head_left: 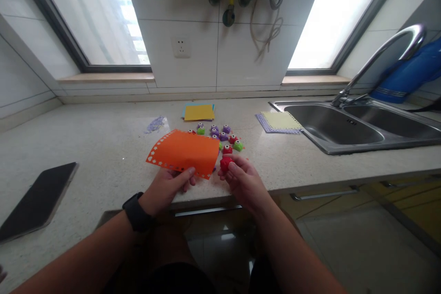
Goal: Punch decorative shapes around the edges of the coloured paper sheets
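My left hand (175, 183) pinches the near edge of an orange paper sheet (186, 149), thumb on top and fingers beneath. Small shapes are punched along its left and near borders. Between the thumb and fingers of my right hand (243, 178) is a red craft punch (225, 164), just right of the sheet. Behind it on the counter lie several small punches with eye-like tops: a red punch (227, 149), a green punch (238, 145) and a purple punch (223, 136) among them. The orange sheet hides part of this group.
Yellow and blue paper (199, 112) lies at the back. Punched pale yellow and purple sheets (280, 121) rest by the steel sink (330, 147). Purple paper bits (156, 124) sit on a white scrap at left. A dark flat tablet-like object (37, 200) lies far left.
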`<state>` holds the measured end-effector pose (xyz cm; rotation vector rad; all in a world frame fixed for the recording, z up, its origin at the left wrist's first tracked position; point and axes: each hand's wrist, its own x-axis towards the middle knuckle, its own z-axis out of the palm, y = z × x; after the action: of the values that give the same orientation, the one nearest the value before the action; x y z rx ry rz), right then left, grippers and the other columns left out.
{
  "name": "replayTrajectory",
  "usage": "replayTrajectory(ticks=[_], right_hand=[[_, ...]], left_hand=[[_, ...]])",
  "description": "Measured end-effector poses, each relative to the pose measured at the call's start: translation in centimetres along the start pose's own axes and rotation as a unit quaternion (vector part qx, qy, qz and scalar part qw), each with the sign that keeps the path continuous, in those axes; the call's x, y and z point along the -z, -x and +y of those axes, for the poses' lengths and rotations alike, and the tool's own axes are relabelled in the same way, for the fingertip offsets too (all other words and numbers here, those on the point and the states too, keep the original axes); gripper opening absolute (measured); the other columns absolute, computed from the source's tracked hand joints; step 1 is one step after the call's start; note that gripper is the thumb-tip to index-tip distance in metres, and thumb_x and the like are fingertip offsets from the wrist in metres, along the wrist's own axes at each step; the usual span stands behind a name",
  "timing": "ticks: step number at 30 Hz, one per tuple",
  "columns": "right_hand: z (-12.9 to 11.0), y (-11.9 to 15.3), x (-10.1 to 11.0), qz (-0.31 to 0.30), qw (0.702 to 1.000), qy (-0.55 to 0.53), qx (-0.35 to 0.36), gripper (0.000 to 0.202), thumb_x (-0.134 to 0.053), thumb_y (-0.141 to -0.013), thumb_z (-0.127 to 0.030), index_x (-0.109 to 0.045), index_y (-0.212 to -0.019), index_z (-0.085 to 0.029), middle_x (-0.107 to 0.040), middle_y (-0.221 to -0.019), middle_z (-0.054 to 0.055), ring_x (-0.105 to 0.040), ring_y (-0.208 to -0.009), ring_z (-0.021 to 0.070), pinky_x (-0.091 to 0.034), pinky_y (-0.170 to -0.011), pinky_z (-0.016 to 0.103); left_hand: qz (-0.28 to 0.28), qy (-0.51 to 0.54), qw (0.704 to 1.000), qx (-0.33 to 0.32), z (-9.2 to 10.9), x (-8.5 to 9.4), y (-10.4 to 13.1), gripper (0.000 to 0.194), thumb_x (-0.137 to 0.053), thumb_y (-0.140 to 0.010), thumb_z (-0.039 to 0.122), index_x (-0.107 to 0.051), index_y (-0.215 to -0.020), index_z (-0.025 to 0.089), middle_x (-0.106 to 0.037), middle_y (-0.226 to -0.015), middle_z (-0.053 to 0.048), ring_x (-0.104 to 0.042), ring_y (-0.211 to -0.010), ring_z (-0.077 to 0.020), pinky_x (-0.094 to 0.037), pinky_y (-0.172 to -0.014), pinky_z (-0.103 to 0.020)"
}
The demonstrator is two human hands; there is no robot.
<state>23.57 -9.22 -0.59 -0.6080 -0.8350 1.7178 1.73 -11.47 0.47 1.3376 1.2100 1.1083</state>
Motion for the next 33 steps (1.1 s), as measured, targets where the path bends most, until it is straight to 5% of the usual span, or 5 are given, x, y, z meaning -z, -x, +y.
replayTrajectory(ticks=[33], right_hand=[[-0.5, -0.5, -0.4, -0.081, 0.982, 0.160, -0.060, 0.021, -0.080, -0.082, -0.037, -0.076, -0.094, -0.021, -0.068, -0.081, 0.002, -0.059, -0.069, 0.0130, -0.047, -0.067, 0.027]], left_hand=[[-0.009, -0.020, 1.000, 0.014, 0.9, -0.3, -0.1, 0.035, -0.067, -0.084, 0.043, -0.068, -0.064, 0.014, -0.063, -0.056, -0.002, -0.051, -0.049, -0.0117, -0.042, -0.049, -0.025]])
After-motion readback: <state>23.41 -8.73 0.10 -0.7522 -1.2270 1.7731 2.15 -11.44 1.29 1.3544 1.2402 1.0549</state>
